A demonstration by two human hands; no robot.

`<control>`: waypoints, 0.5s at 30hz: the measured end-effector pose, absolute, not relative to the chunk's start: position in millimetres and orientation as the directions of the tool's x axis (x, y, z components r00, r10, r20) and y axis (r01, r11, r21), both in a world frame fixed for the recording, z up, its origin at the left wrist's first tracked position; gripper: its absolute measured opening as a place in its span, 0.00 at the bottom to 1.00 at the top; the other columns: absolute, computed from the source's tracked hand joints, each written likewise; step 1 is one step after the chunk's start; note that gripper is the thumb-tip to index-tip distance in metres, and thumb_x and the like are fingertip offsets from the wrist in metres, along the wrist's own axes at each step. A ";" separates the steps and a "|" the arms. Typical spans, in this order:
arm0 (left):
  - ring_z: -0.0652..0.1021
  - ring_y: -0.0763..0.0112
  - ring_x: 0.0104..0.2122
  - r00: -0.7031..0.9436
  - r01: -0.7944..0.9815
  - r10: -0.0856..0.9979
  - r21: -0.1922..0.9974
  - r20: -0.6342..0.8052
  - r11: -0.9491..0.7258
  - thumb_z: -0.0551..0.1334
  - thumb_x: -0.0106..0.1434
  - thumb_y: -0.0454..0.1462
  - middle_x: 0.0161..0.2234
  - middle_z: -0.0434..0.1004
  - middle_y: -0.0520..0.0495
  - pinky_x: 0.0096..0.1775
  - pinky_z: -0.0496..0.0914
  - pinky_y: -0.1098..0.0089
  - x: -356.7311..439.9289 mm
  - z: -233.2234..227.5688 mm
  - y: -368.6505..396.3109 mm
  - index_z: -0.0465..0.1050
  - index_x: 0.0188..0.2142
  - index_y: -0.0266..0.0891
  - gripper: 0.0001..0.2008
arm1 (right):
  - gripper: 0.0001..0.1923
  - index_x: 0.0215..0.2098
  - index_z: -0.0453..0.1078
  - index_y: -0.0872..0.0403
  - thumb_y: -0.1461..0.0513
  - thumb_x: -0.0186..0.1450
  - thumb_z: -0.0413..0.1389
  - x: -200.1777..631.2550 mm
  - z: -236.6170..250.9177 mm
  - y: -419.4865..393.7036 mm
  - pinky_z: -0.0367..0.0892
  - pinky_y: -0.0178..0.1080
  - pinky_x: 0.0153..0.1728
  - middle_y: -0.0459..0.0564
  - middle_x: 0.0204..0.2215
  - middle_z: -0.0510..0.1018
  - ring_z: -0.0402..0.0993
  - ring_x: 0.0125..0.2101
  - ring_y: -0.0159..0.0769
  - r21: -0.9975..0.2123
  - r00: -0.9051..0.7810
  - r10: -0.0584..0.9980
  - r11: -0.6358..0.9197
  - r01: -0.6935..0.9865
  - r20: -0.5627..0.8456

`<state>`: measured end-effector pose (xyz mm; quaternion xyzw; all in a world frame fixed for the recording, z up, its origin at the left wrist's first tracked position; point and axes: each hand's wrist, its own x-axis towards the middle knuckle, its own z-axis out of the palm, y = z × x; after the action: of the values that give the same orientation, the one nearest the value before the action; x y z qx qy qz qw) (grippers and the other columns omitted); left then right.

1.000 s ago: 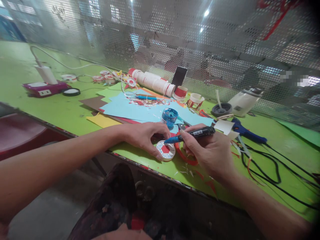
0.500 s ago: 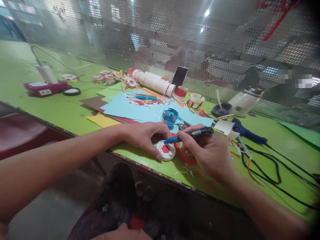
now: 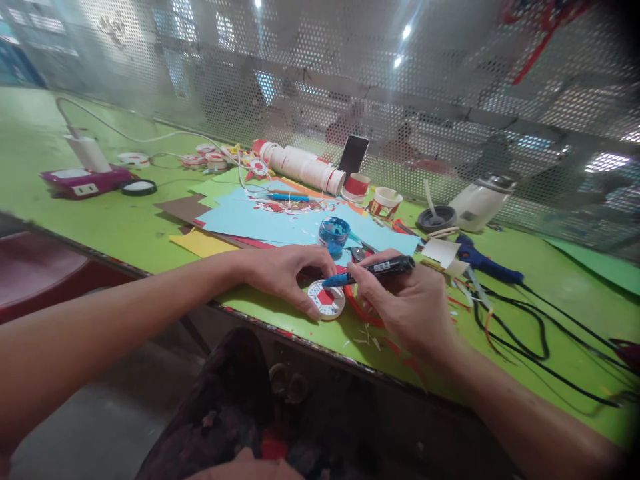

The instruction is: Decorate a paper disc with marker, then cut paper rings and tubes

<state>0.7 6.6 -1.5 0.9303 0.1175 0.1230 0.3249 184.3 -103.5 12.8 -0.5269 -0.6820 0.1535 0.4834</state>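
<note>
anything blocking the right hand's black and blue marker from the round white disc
Nothing visible: the right hand holds the black and blue marker with its tip at the round white disc; the left hand grips the disc's edge.

- We note a perforated metal screen (image 3: 215,80) standing behind the tabletop (image 3: 110,223).
- We record small bright spots of light (image 3: 406,31) high on the screen.
- We find the tabletop green, its front edge dark and speckled.
- We observe a dark red seat (image 3: 45,267) at left.
- We see grey floor (image 3: 95,413) below, partly shadowed.
</note>
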 end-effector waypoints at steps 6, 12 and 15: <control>0.69 0.65 0.39 0.935 0.153 0.318 0.628 0.159 -0.763 0.71 0.46 0.48 0.40 0.69 0.47 0.40 0.63 0.69 0.6 -3.0 7.0 0.69 0.39 0.39 0.25 | 0.11 0.27 0.69 0.55 0.55 0.61 0.58 185.6 16.2 -103.6 0.59 0.32 0.15 0.41 0.14 0.69 0.62 0.14 0.27 -0.771 0.142 0.853 0.367 0.521 0.502; 0.69 0.65 0.40 0.931 0.175 0.335 0.631 0.143 -0.756 0.70 0.47 0.48 0.40 0.68 0.47 0.40 0.63 0.69 0.4 -2.9 5.0 0.67 0.37 0.38 0.23 | 0.12 0.26 0.69 0.55 0.55 0.61 0.59 187.3 16.1 -102.9 0.59 0.31 0.14 0.41 0.15 0.69 0.62 0.13 0.26 -0.773 0.147 0.862 0.343 0.534 0.484; 0.69 0.65 0.40 0.935 0.156 0.319 0.626 0.156 -0.764 0.69 0.48 0.48 0.41 0.69 0.47 0.40 0.63 0.69 0.2 -4.4 5.4 0.66 0.38 0.38 0.23 | 0.13 0.26 0.69 0.55 0.54 0.61 0.58 188.1 12.8 -101.5 0.58 0.30 0.13 0.41 0.15 0.69 0.61 0.13 0.25 -0.791 0.140 0.873 0.342 0.508 0.467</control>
<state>0.2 5.4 -4.4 0.9304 0.1276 0.1275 0.3190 188.1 -101.5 12.8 -0.5461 -0.6320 0.1753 0.5212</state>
